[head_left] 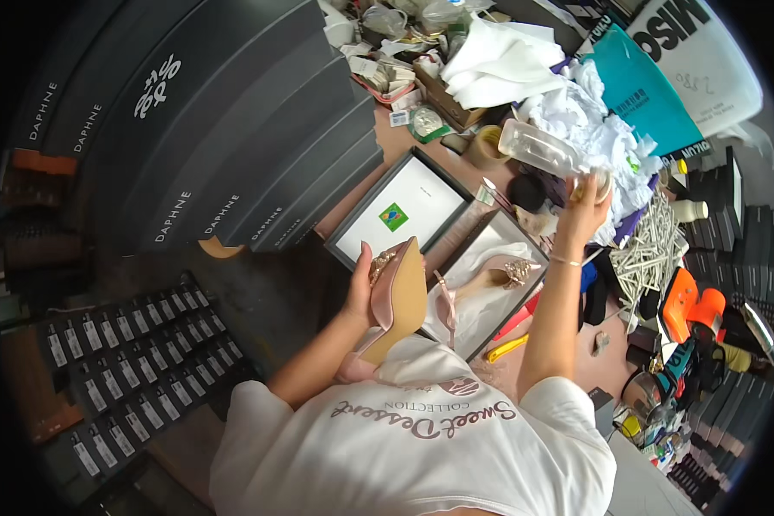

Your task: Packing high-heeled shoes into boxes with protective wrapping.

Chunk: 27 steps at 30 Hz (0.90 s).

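Observation:
My left hand (359,291) is closed around a pink high-heeled shoe (398,297), held sideways with its tan sole in view and a sparkling ornament at the toe. On the right, my raised right hand (583,213) grips a transparent plastic bottle (537,148) by one end; the bottle lies nearly level above the table. Between my arms sits an open shoe box (533,243) lined with white tissue. A matching pink shoe (447,305) with a jewelled ornament rests in it. Beyond it lies a grey box lid (353,232), white inside, bearing a green square.
Grey shoe boxes (258,129) are stacked high at the left, with labelled boxes (138,361) below. Crumpled white paper (593,107), a tape roll (488,146) and a teal box (641,90) crowd the back. White sticks (649,249), a yellow-handled tool (507,348) and orange pieces (692,305) lie right.

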{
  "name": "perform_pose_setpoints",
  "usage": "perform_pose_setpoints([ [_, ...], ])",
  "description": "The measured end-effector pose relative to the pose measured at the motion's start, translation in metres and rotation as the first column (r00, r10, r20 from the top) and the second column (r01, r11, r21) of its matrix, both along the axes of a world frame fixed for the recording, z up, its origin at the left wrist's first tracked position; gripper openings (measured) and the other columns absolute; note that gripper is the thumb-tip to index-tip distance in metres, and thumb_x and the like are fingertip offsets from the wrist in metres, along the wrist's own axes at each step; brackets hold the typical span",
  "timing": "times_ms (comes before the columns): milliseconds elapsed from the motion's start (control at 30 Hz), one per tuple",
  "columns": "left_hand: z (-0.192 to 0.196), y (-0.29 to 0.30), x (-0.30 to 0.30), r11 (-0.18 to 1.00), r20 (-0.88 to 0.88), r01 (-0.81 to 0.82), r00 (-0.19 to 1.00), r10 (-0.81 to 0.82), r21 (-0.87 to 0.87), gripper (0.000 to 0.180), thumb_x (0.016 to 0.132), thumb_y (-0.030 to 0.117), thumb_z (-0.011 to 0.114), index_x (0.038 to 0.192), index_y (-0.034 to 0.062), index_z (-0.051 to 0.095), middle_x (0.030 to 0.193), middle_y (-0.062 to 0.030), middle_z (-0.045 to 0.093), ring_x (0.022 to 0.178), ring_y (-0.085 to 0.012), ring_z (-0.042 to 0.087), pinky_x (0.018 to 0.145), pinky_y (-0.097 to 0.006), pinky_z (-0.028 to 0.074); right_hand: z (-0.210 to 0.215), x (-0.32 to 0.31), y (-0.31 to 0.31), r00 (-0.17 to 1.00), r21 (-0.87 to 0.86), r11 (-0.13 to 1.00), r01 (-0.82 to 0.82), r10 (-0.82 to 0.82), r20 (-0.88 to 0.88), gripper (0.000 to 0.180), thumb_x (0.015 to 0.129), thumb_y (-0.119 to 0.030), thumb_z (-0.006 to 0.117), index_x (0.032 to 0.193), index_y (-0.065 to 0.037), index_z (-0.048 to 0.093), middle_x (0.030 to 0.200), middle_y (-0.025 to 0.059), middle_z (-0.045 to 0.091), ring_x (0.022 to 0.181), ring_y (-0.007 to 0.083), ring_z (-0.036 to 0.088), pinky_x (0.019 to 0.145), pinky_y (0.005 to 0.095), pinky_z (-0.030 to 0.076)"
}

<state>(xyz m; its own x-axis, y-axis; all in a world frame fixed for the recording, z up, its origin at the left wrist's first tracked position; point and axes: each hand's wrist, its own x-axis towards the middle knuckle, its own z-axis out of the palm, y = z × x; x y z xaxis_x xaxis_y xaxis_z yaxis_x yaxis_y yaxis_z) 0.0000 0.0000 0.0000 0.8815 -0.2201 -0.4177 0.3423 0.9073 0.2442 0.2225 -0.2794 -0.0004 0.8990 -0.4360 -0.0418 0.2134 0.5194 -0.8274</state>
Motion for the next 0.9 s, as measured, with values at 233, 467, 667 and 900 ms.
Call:
perform_pose_setpoints([
  [233, -0.001, -0.005, -0.009, 0.849, -0.186, 0.085, 0.982, 0.016, 0.521, 0.039, 0.093, 0.035, 0.055, 0.118, 0.0042, 0.053, 0.100, -0.0084, 0.061, 0.089, -0.0161, 0.061, 0.075, -0.030, 0.050, -0.071, -0.068, 0.026, 0.944, 0.747, 0.640, 0.181, 0.101, -0.316, 0.020, 0.091, -0.018, 0.061, 0.100, 0.000, 0.057, 0.097, 0.0105, 0.063, 0.088, 0.0230, 0.062, 0.084, 0.0379, 0.056],
  [467, -0.005, 0.000, -0.017, 0.965, -0.263, 0.055, 0.965, 0.015, 0.257, 0.032, 0.092, 0.033, 0.056, 0.113, 0.0086, 0.055, 0.095, -0.0062, 0.064, 0.087, -0.0161, 0.062, 0.076, -0.030, 0.051, -0.071, -0.063, 0.054, 0.940, 0.753, 0.632, 0.184, 0.111, -0.323, 0.027, 0.090, -0.020, 0.062, 0.108, 0.000, 0.055, 0.103, 0.0107, 0.061, 0.094, 0.0225, 0.060, 0.085, 0.0378, 0.055],
  [667, -0.013, -0.001, -0.009, 0.966, -0.136, 0.087, 0.989, -0.055, 0.244, 0.041, 0.091, 0.026, 0.052, 0.126, 0.0058, 0.049, 0.106, -0.0140, 0.062, 0.095, -0.0249, 0.062, 0.082, -0.036, 0.052, 0.026, -0.010, 0.046, 0.995, -0.376, 0.922, 0.095, -0.073, 0.074, 0.037, 0.088, -0.008, 0.062, 0.123, -0.001, 0.052, 0.107, 0.0117, 0.059, 0.090, 0.0207, 0.060, 0.077, 0.0347, 0.054],
  [900, -0.003, 0.009, -0.001, 0.993, -0.118, 0.106, 0.988, -0.100, 0.048, 0.051, 0.091, 0.028, 0.049, 0.137, 0.0094, 0.037, 0.108, -0.0176, 0.059, 0.095, -0.0276, 0.062, 0.082, -0.038, 0.053, -0.013, 0.057, 0.071, 0.910, -0.996, 0.036, 0.080, 0.404, 0.087, 0.043, 0.080, -0.005, 0.068, 0.122, -0.010, 0.059, 0.110, 0.0212, 0.056, 0.102, 0.0372, 0.055, 0.088, 0.0388, 0.046],
])
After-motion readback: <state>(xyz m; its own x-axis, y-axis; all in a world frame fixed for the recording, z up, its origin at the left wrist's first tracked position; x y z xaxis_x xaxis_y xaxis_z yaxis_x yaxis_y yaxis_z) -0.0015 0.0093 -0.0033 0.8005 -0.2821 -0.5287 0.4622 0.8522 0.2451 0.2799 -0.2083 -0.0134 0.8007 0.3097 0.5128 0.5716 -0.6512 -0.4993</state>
